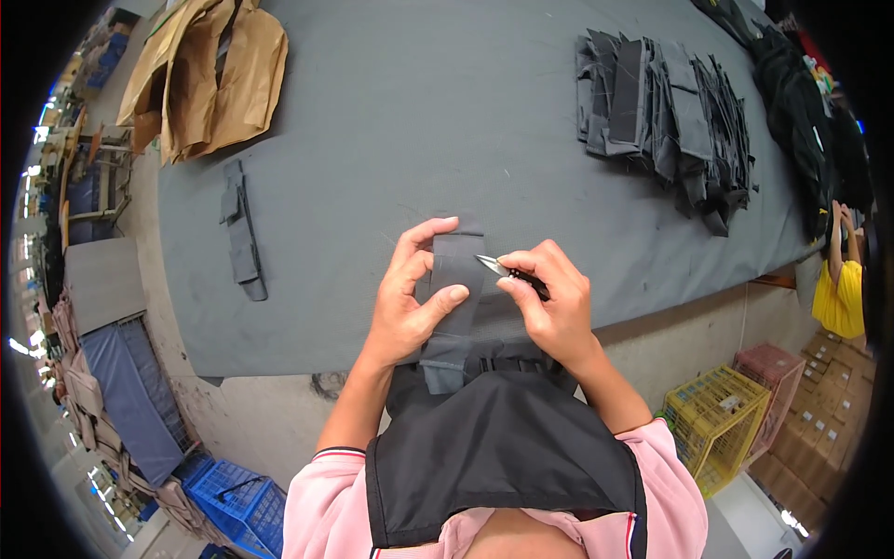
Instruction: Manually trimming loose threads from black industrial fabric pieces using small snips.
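Note:
My left hand (410, 296) grips a dark grey fabric strip (456, 265) over the near edge of the table, thumb on top and fingers along its left side. The strip's lower end hangs toward my black apron. In my right hand (557, 296) is a pair of small thread snips (494, 265), held between thumb and fingers. Their pointed metal blades reach the strip's right edge; whether they touch it I cannot tell. A similar folded grey strip (244, 233) lies farther left on the table.
On the grey-covered table (391, 112) lies a stack of dark fabric pieces (661, 112) at far right. A brown paper bag (209, 84) stands far left. Yellow crate (717, 419) and blue crate (237, 503) flank me below. At right, a person in yellow (841, 298) reaches toward dark garments.

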Motion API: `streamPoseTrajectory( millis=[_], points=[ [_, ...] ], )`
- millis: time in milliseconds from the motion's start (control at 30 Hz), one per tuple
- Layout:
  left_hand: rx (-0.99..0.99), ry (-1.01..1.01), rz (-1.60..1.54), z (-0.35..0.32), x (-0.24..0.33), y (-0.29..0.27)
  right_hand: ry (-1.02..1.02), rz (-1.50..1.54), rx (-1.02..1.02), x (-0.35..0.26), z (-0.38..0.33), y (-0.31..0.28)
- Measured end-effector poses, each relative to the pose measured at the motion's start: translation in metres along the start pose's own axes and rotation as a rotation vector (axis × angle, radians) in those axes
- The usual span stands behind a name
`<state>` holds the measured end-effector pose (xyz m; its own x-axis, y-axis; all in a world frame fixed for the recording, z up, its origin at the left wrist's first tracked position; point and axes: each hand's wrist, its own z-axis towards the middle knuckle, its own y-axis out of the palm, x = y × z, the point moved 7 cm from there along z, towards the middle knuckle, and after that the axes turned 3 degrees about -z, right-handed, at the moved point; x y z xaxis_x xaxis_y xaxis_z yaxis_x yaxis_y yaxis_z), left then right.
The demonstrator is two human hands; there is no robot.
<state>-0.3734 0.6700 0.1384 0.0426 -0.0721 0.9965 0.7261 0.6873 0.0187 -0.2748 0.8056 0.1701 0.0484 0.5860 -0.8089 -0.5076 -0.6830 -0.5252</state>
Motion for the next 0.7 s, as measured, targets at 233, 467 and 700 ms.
streamPoseTrajectory(
  millis=[233,467,700],
  points=[
    [-0.044,0.014,0.028,0.000,0.005,0.000,-0.071,0.002,-0.103,-0.013,0.018,0.008],
    [-0.082,0.023,0.058,-0.001,0.004,0.005,-0.133,-0.079,-0.126,-0.015,0.018,0.012],
    [0.290,-0.315,-0.121,0.004,-0.041,-0.026,-0.082,0.112,-0.150,-0.032,-0.013,0.002]
  ],
)
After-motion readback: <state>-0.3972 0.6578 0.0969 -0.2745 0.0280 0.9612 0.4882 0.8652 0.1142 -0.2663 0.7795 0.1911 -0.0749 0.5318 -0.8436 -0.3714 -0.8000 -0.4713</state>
